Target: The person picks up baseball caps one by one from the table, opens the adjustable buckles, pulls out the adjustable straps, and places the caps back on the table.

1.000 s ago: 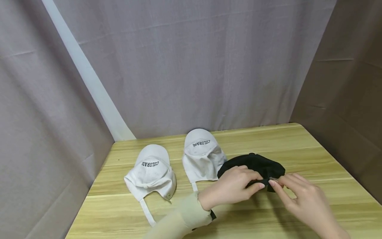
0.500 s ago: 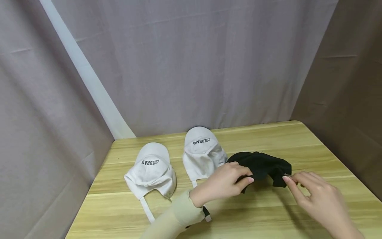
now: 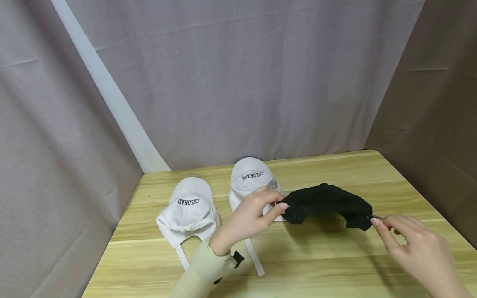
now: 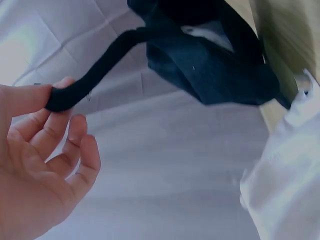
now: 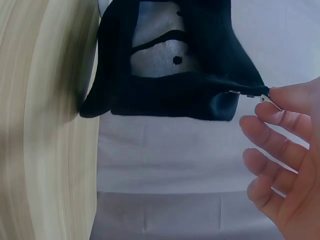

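Observation:
A black cap (image 3: 328, 200) hangs stretched between the two hands over the right part of the table, its back opening towards me. My left hand (image 3: 249, 216) pinches the end of its black strap (image 4: 102, 65) between thumb and index finger, the other fingers loosely bent. My right hand (image 3: 421, 246) pinches the small metal buckle (image 5: 267, 100) at the cap's opposite edge. Two white caps lettered COLORADO lie at the left and middle. The left one (image 3: 188, 211) is mostly visible; the left hand partly covers the middle one (image 3: 249, 176).
A wooden table (image 3: 316, 273) carries all the caps. Grey curtains (image 3: 242, 82) hang behind and to the left, with a brown wall panel (image 3: 428, 116) on the right. The middle cap's white strap (image 3: 254, 258) trails towards the table's near side.
Both hands were close together at the black cap's back edge. They have moved apart, the left hand leftward with the strap and the right hand rightward with the buckle, spreading the cap.

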{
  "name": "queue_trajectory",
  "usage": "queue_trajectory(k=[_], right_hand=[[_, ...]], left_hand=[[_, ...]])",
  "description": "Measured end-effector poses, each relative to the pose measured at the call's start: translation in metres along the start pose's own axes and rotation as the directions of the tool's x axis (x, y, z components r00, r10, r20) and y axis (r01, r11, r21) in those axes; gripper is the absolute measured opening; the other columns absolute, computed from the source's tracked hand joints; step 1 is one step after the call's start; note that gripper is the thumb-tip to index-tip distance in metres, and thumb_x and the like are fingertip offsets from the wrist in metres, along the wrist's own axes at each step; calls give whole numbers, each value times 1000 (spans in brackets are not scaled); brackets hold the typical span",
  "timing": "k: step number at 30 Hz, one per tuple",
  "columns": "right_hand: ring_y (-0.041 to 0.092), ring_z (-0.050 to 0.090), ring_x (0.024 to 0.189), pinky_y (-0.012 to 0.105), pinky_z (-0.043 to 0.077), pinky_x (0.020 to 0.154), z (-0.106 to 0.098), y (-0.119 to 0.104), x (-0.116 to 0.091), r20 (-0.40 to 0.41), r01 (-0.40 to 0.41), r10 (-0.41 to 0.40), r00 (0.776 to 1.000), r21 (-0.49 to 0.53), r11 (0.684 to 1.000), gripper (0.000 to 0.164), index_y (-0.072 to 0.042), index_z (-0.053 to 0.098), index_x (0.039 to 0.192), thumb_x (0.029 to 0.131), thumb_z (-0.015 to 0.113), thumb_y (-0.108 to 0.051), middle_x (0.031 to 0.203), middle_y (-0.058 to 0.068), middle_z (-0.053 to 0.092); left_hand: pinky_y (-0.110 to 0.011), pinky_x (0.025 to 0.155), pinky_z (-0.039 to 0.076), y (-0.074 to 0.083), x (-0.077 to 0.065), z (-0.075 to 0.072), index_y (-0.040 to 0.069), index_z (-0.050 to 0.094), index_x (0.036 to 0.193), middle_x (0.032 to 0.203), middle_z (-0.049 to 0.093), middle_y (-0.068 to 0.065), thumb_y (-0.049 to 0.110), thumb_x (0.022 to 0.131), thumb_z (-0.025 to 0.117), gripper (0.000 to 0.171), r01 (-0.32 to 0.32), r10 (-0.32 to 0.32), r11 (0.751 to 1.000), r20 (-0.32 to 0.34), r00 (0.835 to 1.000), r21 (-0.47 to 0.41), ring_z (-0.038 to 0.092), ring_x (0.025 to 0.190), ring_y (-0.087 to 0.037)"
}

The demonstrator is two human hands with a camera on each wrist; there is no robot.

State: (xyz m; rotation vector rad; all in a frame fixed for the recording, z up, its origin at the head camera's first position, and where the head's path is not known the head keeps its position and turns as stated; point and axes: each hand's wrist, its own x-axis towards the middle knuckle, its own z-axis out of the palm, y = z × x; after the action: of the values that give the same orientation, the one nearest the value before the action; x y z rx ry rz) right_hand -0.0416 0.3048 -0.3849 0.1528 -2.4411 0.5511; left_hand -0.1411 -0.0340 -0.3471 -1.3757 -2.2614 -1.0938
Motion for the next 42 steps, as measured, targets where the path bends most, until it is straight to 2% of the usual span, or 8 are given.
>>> queue_trajectory(k=[10,14,18,24,29,34,39,42], right_hand=[[-3,53,61,30,37,46,-6,5,2,28,-11,12,1000,-39,999,15,-34,67,80,89,76,-28,85,2,71],[4,57,63,33,40,47,-6,9,0,23,12,-11,1000,-56,998,12,-32,69,80,87,78,-29,85,1,71],[-4,54,72,30,42,49,-7,16,-6,18,22,-20,1000,-75,997,12,-33,70,80,85,80,-29,83,-3,70],[-8,50,78,19,39,54,-7,31,-19,47,80,-76,996,-93,992,18,-37,67,76,80,84,-31,78,-15,65],[-4,40,65,21,33,52,-5,43,-34,186,113,-94,978,-95,989,25,-36,58,75,86,80,-28,73,-27,45],[-4,31,60,22,28,55,0,48,-47,388,59,-9,922,-118,991,31,-33,50,73,92,75,-31,68,-19,35],[0,34,57,25,30,56,10,48,-51,635,0,125,762,-193,981,32,-31,51,71,96,66,-44,68,-10,39],[0,34,56,25,30,55,15,48,-54,680,0,134,721,-193,981,34,-31,49,69,94,68,-44,67,-9,38]], left_hand=[[-15,78,44,-5,-7,-6,11,67,94,89,65,5,13,100,64,7,-39,39,999,22,999,-24,54,88,-4],[-13,77,43,-4,-7,-1,11,68,96,87,64,5,13,99,64,5,-67,65,998,51,997,21,56,85,-7],[-14,81,43,-1,-11,11,10,69,101,91,67,5,16,100,63,8,-128,118,988,121,986,82,59,87,-11],[-13,90,42,10,-29,36,15,71,106,97,68,8,22,101,62,12,-240,184,958,305,934,155,58,92,-5],[-10,84,41,19,-49,51,22,72,108,99,65,15,29,102,61,15,-321,213,926,425,880,200,54,89,1],[-8,81,38,22,-68,62,28,71,112,102,61,20,34,103,58,17,-358,212,913,524,825,194,46,88,3],[-6,81,34,22,-80,76,31,71,115,106,63,20,35,104,58,18,-400,195,895,632,750,198,49,94,3],[-5,75,31,21,-85,83,32,71,116,110,64,19,37,101,61,19,-414,177,886,672,720,210,49,93,4]])
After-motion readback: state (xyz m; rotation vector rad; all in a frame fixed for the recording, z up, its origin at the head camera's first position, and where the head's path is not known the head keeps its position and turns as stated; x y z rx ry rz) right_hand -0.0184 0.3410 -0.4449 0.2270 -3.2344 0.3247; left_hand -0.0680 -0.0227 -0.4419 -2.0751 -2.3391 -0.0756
